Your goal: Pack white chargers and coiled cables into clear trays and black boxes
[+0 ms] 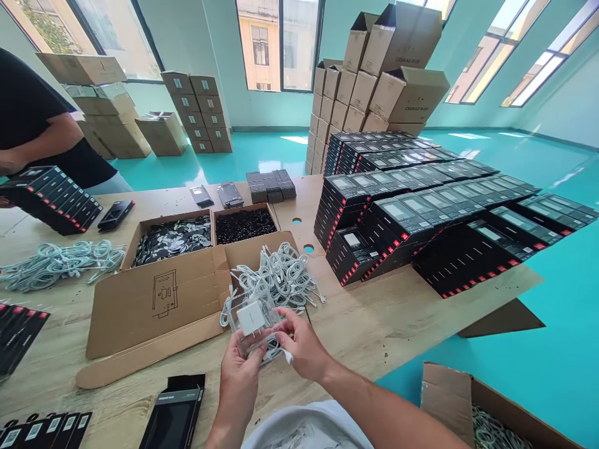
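Note:
My left hand (pixel 240 374) grips a clear plastic tray (pixel 255 333) from below; a white charger block (pixel 251 318) sits in it. My right hand (pixel 299 343) pinches the tray's right side, where a coiled white cable lies partly hidden under the fingers. Just beyond both hands lies a heap of coiled white cables (pixel 278 277) on a flattened cardboard flap (pixel 154 299). An open black retail box (pixel 175 415) rests on the table near my left wrist.
Stacks of black boxes (pixel 435 224) fill the table's right half. Open cartons (pixel 201 234) hold black parts. A second cable pile (pixel 56 262) lies left. A person in black (pixel 37 134) holds boxes at far left. A carton (pixel 472 405) stands on the floor.

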`<action>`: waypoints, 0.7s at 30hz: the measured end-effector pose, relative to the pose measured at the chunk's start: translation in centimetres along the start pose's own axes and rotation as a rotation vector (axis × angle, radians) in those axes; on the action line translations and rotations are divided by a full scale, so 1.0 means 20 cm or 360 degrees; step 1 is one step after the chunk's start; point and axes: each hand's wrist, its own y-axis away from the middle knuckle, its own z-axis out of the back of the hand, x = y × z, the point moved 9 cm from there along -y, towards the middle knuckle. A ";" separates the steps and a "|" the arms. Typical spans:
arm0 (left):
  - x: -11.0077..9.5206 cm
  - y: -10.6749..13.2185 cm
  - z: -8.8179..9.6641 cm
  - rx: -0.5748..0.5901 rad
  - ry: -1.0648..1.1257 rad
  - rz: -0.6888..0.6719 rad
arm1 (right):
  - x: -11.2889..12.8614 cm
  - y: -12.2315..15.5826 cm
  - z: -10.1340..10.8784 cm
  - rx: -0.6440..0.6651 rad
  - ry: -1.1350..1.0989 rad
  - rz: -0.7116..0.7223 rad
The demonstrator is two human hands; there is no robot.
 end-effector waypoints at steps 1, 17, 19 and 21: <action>0.00 -0.01 0.01 -0.0048 -0.0026 -0.0021 | 0.00 0.00 0.00 -0.0027 0.0088 0.0048; 0.05 -0.01 0.02 -0.0039 0.0187 0.0218 | -0.11 -0.05 -0.01 0.0025 0.0057 -0.0019; 0.04 -0.01 0.05 -0.0125 0.0212 0.0226 | -0.07 -0.02 0.01 -0.0048 0.0125 0.0117; 0.03 -0.01 0.06 -0.0171 0.0208 0.0205 | 0.02 0.02 0.03 -0.0144 0.0331 0.0345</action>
